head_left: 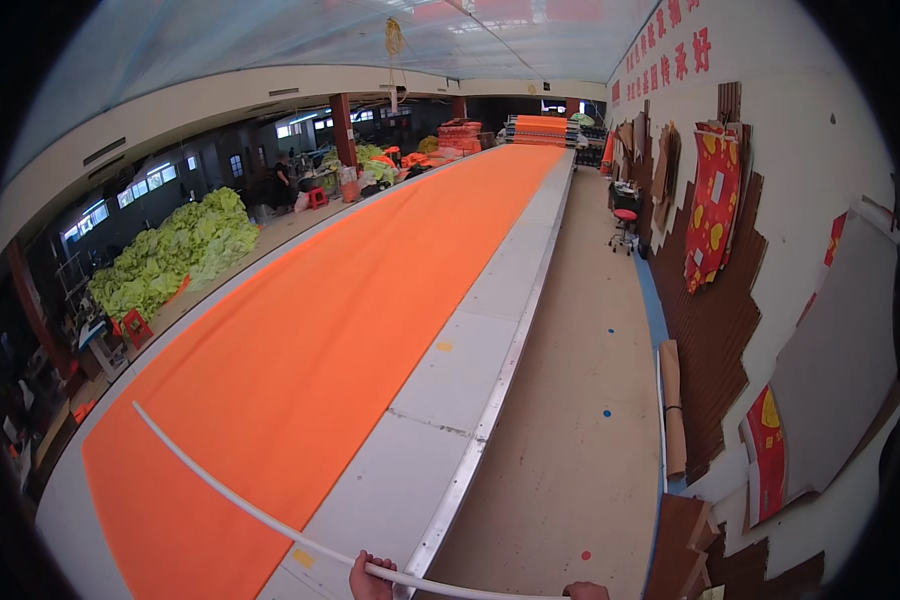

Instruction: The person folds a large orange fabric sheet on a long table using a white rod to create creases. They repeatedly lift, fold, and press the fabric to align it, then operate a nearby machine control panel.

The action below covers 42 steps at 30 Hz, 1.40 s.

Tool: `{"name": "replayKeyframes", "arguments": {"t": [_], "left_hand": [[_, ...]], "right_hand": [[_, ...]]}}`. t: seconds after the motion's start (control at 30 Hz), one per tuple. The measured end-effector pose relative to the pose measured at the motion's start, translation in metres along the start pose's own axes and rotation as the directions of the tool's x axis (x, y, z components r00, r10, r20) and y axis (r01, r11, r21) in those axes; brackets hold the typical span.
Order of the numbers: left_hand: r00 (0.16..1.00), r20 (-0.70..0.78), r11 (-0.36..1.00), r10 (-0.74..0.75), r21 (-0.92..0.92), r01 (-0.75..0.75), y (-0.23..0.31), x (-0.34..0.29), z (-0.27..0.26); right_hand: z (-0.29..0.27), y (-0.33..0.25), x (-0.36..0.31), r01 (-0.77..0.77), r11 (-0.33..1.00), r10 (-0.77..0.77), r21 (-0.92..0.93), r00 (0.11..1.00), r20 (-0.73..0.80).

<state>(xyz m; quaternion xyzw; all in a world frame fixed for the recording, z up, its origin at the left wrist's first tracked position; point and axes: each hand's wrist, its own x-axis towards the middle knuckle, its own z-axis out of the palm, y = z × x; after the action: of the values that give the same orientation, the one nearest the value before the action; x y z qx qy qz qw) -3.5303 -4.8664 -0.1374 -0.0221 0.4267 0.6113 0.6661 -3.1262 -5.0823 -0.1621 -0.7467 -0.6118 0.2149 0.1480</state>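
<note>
A long, thin white rod point(226, 494) reaches from the lower edge across a wide sheet of orange fabric point(310, 350); it looks bowed in this lens. My left hand point(372, 576) is closed around the rod near the right edge of the long grey table point(450, 395). Further right, past the table edge, my right hand point(587, 591) grips the rod's near end; the lower edge of the picture cuts off most of this hand. The orange fabric lies spread along the table toward the far end. Whether the rod's far end touches the cloth, I cannot tell.
Rolls of orange material on a rack point(542, 130) stand at the table's far end. A pile of lime-green fabric point(180, 240) lies left of the table. Along the right wall are a red wheeled stool point(624, 228), a brown paper roll point(673, 405) and hanging cardboard patterns point(710, 205).
</note>
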Motion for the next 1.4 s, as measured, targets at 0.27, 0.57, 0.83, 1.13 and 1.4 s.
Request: {"name": "replayKeyframes", "arguments": {"t": [0.27, 0.57, 0.83, 1.13, 1.4], "left_hand": [[0.975, 0.220, 0.915, -0.011, 0.396, -0.079, -0.084, 0.124, 0.202], [0.955, 0.227, 0.875, -0.188, 0.480, 0.058, -0.255, 0.325, 0.509], [0.875, 0.282, 0.657, -0.394, 0.752, 0.053, -0.414, 0.439, 0.724], [0.933, 0.350, 0.742, -0.089, 0.648, -0.172, -0.498, 0.601, 0.989], [0.916, 0.384, 0.661, -0.115, 0.718, -0.218, -0.609, 0.779, 1.163]], "right_hand": [[-0.037, 0.106, 0.126, -0.336, 0.909, 0.259, 0.245, 0.918, 0.299], [-0.205, 0.161, 0.298, -0.683, 0.644, 0.589, 0.344, 0.730, 0.347], [-0.288, 0.329, 0.522, -0.696, 0.647, 0.649, 0.312, 0.718, 0.254], [-0.395, 0.583, 0.846, -0.445, 0.889, 0.439, 0.112, 0.896, 0.074], [-0.535, 0.636, 1.150, -0.459, 0.887, 0.462, -0.054, 0.874, 0.149]]}}
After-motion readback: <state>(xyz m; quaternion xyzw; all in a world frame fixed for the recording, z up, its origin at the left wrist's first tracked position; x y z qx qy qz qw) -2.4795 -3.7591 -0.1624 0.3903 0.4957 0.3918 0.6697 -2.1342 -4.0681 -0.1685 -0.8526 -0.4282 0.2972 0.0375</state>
